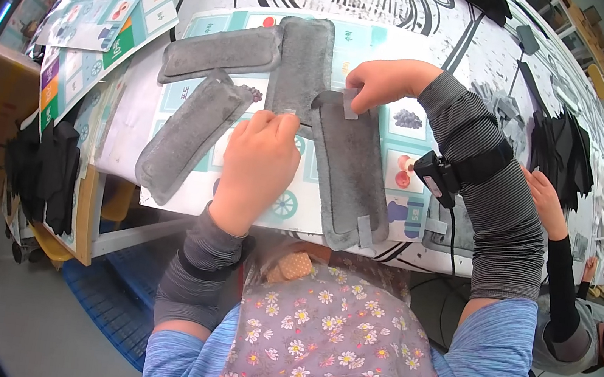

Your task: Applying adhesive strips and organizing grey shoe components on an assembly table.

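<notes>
Several long grey fabric pads with rounded ends lie on a printed sheet in front of me. My right hand (384, 85) pinches a small pale tab (350, 106) at the top end of the right-hand pad (350, 172). Another pale strip (364, 231) sits at that pad's near end. My left hand (262, 156) is closed at the near end of the upright middle pad (304, 59); what its fingers grip is hidden. To its left, one pad (190, 139) lies slanted and another pad (220, 56) lies crosswise above it.
Under the pads is a printed sheet (202, 164) with fruit pictures. More printed sheets (113, 3) hang over the left side. Black fabric pieces (562, 150) and grey scraps (499, 108) lie at the right. A co-worker's hand (544, 201) reaches in beside my right arm.
</notes>
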Demonstrator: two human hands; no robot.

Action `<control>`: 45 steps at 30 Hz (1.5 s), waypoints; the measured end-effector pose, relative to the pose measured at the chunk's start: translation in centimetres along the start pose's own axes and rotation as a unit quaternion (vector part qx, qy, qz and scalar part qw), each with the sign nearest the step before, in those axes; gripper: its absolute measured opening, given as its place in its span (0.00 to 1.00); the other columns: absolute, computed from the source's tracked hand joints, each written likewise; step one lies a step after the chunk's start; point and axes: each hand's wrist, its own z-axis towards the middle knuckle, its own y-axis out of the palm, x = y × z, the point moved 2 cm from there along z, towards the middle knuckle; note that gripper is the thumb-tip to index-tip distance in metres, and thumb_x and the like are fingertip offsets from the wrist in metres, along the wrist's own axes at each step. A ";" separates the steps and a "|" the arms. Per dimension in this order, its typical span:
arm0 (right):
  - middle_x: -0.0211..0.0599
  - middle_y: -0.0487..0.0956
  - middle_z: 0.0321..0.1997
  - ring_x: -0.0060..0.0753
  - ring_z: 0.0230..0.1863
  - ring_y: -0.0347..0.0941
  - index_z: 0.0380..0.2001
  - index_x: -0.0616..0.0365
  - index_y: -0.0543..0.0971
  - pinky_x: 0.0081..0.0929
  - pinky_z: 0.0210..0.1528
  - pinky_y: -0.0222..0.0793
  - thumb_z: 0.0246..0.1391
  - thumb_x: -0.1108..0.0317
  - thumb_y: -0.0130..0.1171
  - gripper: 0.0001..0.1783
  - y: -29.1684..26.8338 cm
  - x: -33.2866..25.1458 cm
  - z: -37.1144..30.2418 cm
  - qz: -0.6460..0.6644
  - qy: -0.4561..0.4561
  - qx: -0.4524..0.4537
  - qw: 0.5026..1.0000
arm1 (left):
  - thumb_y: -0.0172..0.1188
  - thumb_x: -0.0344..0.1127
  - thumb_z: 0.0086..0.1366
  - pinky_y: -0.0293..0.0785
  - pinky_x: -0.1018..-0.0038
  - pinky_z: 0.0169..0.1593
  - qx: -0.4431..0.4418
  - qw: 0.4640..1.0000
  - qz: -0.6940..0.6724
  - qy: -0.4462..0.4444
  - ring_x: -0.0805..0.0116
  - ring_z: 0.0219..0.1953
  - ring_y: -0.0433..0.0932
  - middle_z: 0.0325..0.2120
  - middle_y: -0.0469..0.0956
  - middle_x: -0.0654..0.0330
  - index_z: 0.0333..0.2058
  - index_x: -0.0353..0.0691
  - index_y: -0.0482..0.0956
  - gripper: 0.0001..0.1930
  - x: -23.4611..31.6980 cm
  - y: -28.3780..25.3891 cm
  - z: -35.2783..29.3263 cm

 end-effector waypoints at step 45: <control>0.36 0.75 0.34 0.32 0.32 0.74 0.37 0.62 0.75 0.28 0.35 0.77 0.52 0.72 0.65 0.11 -11.2 19.7 -7.8 0.696 -0.154 0.465 0.525 | 0.59 0.28 0.59 0.69 0.61 0.49 -0.024 1.000 -0.001 -0.004 0.56 0.42 0.76 0.33 0.78 0.56 0.39 0.37 0.75 0.09 1.5 -1.0 1.2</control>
